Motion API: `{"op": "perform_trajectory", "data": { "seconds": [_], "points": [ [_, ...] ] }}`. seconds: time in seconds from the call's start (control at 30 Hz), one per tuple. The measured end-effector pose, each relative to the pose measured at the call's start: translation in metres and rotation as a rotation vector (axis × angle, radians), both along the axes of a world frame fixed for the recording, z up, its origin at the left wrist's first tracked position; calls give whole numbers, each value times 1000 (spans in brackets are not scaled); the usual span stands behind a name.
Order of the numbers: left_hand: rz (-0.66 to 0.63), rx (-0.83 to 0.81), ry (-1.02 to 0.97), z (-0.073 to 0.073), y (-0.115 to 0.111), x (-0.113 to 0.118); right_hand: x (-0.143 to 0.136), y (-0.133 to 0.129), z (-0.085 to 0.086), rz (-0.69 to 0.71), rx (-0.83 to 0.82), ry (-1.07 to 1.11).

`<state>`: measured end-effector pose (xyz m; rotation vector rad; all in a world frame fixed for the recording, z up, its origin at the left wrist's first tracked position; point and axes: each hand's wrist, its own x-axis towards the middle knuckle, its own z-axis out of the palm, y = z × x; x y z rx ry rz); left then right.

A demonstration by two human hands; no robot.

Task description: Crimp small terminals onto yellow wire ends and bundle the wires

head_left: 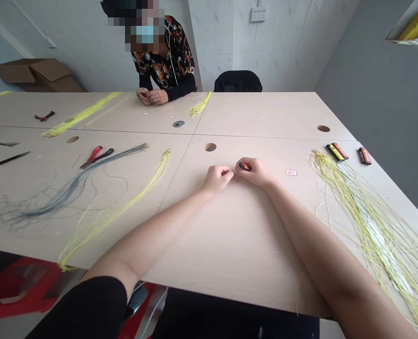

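Note:
My right hand (260,173) is closed around a lighter (244,166), black with red and yellow marks, whose end shows between the fingers. Close beside it, the fingertips of my left hand (216,179) are pinched together. What they hold is too small to make out. Both hands meet low over the tabletop (223,245). To the right of my right hand lies a small white label with a pink border (291,172). A loose bundle of yellow cords (359,207) spreads along the right side, and a thinner yellow bundle (134,197) lies left of my left arm.
Several lighters (364,156) lie at the right edge. Red-handled pliers (96,155) and a grey cord bundle (85,176) are at left. Across the table a person (164,61) works, hands together, near more yellow cords (83,114). Round holes (210,147) pierce the tabletop.

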<state>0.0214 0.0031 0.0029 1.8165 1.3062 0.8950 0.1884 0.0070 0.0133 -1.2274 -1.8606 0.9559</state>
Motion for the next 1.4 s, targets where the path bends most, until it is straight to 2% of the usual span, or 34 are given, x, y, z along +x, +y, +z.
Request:
{"op": "perform_trajectory", "data": {
  "seconds": [0.9,1.4],
  "points": [
    [-7,7,-13,-1,1,-1,2,3,-2,52,69,-55],
    [1,2,26,1,-1,0,2,2,-2,62,80,13]
  ]
}}
